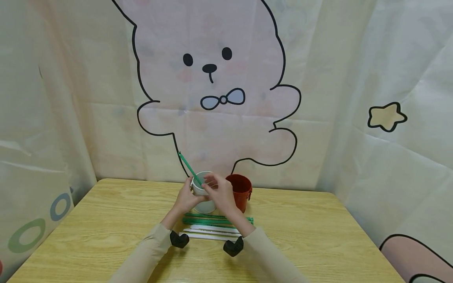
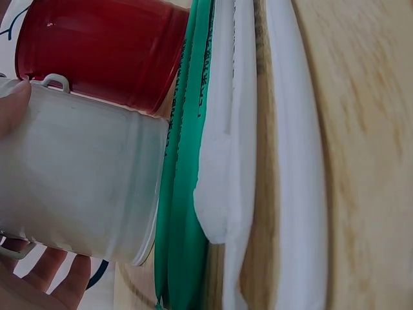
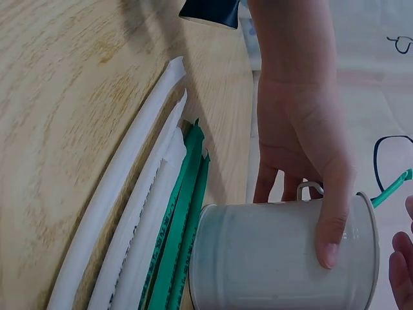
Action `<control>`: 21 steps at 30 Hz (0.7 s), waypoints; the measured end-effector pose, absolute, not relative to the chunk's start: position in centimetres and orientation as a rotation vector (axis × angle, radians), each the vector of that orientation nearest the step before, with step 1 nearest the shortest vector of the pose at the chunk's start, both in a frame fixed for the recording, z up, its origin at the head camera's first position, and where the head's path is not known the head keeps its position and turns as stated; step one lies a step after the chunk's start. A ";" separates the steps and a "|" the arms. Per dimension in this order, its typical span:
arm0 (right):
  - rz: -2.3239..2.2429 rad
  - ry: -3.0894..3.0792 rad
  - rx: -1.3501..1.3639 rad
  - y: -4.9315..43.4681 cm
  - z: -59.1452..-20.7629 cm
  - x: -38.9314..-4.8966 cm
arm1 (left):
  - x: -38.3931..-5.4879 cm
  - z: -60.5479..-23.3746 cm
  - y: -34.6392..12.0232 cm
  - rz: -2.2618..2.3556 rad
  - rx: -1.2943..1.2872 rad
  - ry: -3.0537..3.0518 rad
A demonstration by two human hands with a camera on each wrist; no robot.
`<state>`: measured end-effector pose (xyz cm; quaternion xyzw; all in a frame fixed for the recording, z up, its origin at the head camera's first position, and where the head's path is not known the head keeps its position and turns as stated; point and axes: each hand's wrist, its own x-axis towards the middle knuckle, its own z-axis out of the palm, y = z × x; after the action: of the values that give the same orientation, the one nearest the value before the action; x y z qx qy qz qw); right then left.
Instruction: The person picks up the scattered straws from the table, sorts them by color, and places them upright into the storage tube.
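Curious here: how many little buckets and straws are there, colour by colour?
White bucket: 1
Red bucket: 1
Green straws: 3 (2 on the table, 1 leaning in the white bucket)
White straws: 3
Total: 8

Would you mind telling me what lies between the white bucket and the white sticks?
Green sticks lie between the white bucket and the white sticks, as the left wrist view shows.

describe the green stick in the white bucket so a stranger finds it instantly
On the wooden table, in front of the big pink bear drawing, a white bucket is beside a red one. From the white bucket's mouth, a slim green stick slants up to the left. The other green sticks lie flat on the table; this one alone points upward.
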<state>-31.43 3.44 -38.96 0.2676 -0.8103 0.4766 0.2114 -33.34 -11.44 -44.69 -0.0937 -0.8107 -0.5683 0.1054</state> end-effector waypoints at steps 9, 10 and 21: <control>1.272 -2.207 0.831 5.4 -39.3 -30.0 | -33.4 -44.8 -11.4 -1.687 -0.277 -2.379; 1.262 -2.209 0.839 5.7 -39.4 -29.9 | -33.4 -44.8 -11.4 -1.686 -0.278 -2.379; 1.210 -2.293 0.926 8.2 -41.1 -29.0 | -33.4 -44.9 -11.5 -1.707 -0.306 -2.361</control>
<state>-29.04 8.16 -41.07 0.3300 -0.8172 0.4312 0.1933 -33.38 -11.48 -44.89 -0.1039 -0.8014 -0.5794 0.1058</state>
